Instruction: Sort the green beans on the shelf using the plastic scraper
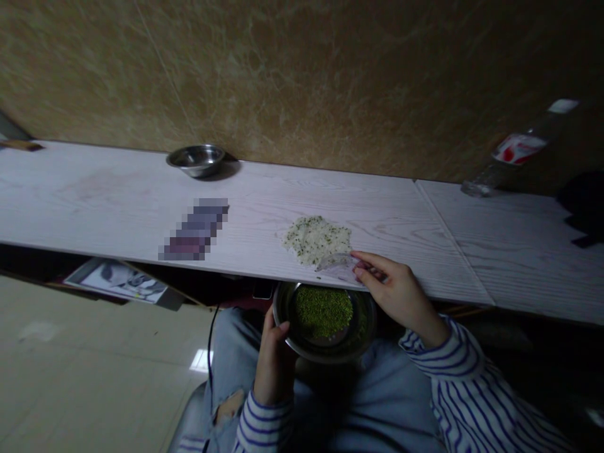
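My left hand (276, 352) grips the rim of a steel bowl (278, 308) at its left side, just below the table's front edge. Small green beans (325, 311), which look like mung beans, lie in the bowl. My right hand (394, 286) pinches a clear, thin plastic piece (337, 267), perhaps a scoop or lid; its exact kind is unclear. That piece rests at the near edge of a flat pile of white rice-like grains (314, 239) mixed with green beans on the tabletop.
A second steel bowl (195, 160) stands at the back left of the white wooden table (264, 195). A pixelated flat object (195, 229) lies left of the pile. At the back right a clear bottle (519, 148) leans by the wall. An open drawer (123, 283) sits below left.
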